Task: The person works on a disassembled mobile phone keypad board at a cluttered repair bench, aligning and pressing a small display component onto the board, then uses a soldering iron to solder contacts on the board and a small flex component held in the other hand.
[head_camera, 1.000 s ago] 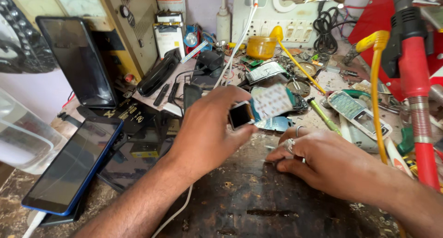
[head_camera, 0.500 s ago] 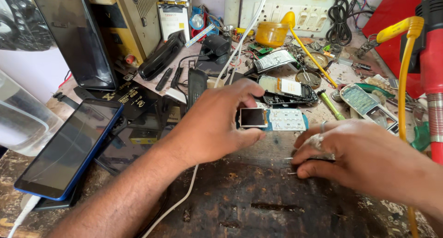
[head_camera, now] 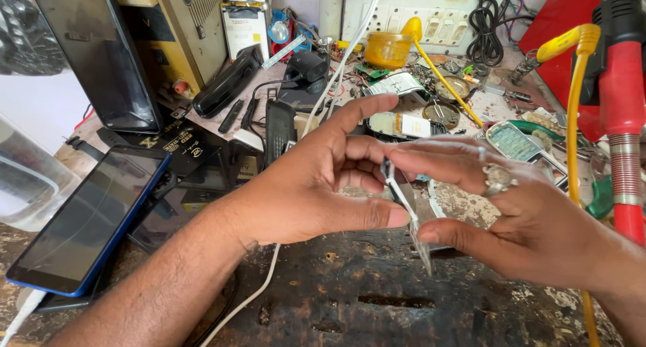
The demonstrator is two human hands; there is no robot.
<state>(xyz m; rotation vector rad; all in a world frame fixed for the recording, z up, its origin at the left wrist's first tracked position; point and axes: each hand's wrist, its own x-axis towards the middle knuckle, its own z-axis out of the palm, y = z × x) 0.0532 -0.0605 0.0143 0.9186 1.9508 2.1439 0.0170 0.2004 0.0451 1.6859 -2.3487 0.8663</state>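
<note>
In the middle of the frame both hands meet over a worn, dark workbench (head_camera: 377, 300) and share one small part: a thin, flat phone part (head_camera: 404, 202) seen edge-on, with a pale strip trailing down from it towards the lower middle. The left hand (head_camera: 316, 185) comes in from the lower left; its thumb and bent fingers are closed on the part's left side, while the forefinger sticks out straight towards the upper middle. The right hand (head_camera: 518, 212), entering from the lower right and wearing a ring (head_camera: 499, 179), pinches the same part from the other side between thumb and fingers. The part is blurred, so its exact kind cannot be told. At lower left lies a blue-edged tablet (head_camera: 87, 219) with a dark screen, and a second dark screen (head_camera: 101, 57) leans upright in the upper left. A white cable (head_camera: 269, 280) runs under the left wrist. A yellow jar (head_camera: 387, 49) stands at upper middle, and a red tool (head_camera: 622, 111) with a yellow hose (head_camera: 572, 118) fills the right edge.
</note>
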